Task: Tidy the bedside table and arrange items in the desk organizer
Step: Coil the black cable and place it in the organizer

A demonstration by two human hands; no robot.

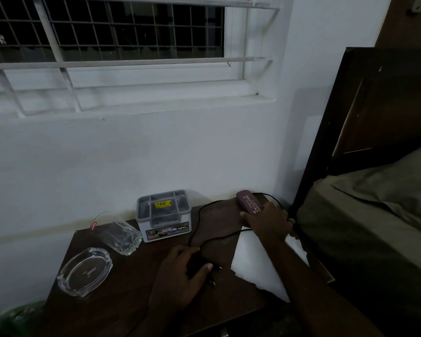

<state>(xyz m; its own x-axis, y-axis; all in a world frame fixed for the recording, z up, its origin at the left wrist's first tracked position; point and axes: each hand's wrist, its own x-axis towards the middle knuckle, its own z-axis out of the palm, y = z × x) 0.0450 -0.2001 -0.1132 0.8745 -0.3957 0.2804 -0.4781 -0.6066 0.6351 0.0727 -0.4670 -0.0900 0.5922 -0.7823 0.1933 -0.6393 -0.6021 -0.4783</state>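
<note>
Fingers of my left hand [180, 271] curl around the black charger plug [197, 263] low on the table [122, 297], near 6 o'clock. My right hand [269, 221] pinches the purple glasses case [249, 201] up at 2 o'clock. The gray organizer [164, 215] waits at 12 o'clock. I should lift slowly so the cord [204, 210] does not snag the case.

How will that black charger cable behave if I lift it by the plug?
The black cable will probably be floppy, since it already lies in loose loops. It runs under the maroon case, so it may drag or snag. The plug under the left hand looks light.
</note>
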